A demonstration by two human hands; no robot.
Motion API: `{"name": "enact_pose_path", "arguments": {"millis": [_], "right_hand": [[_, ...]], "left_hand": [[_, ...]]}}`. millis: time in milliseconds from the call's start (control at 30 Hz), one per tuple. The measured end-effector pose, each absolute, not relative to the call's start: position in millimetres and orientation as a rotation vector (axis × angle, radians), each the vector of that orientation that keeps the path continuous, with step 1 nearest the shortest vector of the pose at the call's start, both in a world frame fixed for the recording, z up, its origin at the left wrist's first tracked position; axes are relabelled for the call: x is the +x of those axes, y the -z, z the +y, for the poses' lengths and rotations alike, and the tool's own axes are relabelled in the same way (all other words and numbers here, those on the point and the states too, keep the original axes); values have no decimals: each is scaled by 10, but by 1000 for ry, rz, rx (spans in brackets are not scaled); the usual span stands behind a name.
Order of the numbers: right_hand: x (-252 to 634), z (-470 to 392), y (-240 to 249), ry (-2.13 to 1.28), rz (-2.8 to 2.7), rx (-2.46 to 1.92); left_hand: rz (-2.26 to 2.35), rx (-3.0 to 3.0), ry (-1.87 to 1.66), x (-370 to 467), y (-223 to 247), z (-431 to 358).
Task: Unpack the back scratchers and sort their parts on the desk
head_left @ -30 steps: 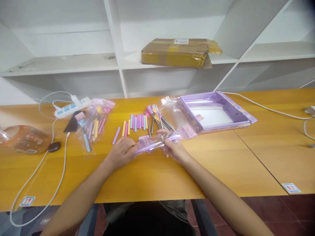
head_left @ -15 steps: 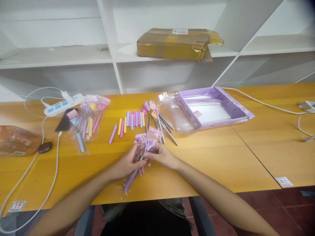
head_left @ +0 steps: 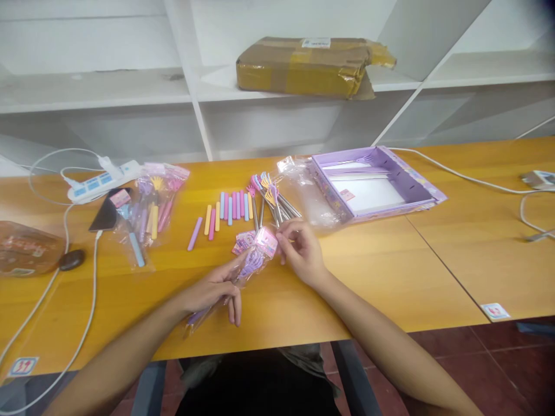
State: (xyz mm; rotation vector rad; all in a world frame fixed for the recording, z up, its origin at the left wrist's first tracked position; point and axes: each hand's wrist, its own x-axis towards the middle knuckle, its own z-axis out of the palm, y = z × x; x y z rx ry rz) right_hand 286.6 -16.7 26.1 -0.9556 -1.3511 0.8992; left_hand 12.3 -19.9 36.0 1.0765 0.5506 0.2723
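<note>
While the left hand (head_left: pixel 217 290) grips a bagged purple scratcher (head_left: pixel 252 263), its fingers curled over the plastic, the right hand (head_left: pixel 302 248) is at the far right end of the bag, thumb and fingertips bent close together beside the pink header card (head_left: pixel 266 242); whether they pinch it cannot be told. The scratcher slants over the near middle of the tabletop (head_left: pixel 368 277), its hand-shaped head between the two hands, its handle running near and left, partly hidden by the left hand. Just beyond lie loose scratchers with metal rods (head_left: pixel 289 206), and left of them a row of coloured tubes (head_left: pixel 234 206).

Print on the header card is too small to read. A sticker (head_left: pixel 23 366) at the near left edge bears a red 3 and a second, unclear mark; the right sticker's (head_left: pixel 495 311) red writing is blurred. Lettering on the orange bag (head_left: pixel 30 248) and the cardboard box's (head_left: pixel 299 68) white label (head_left: pixel 316 43) is illegible.
</note>
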Motion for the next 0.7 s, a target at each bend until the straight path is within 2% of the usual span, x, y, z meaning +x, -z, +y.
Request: {"name": "enact_pose_path", "arguments": {"millis": [200, 433, 700], "right_hand": [[3007, -116, -295, -891, -1625, -1045], [2929, -87, -256, -1195, -1362, -931], [3013, -70, -358, -1191, -1441, -930]], "left_hand": [[513, 1021, -209, 121, -350, -190], [503, 986, -155, 77, -297, -198], [353, 864, -184, 66, -271, -178]]}}
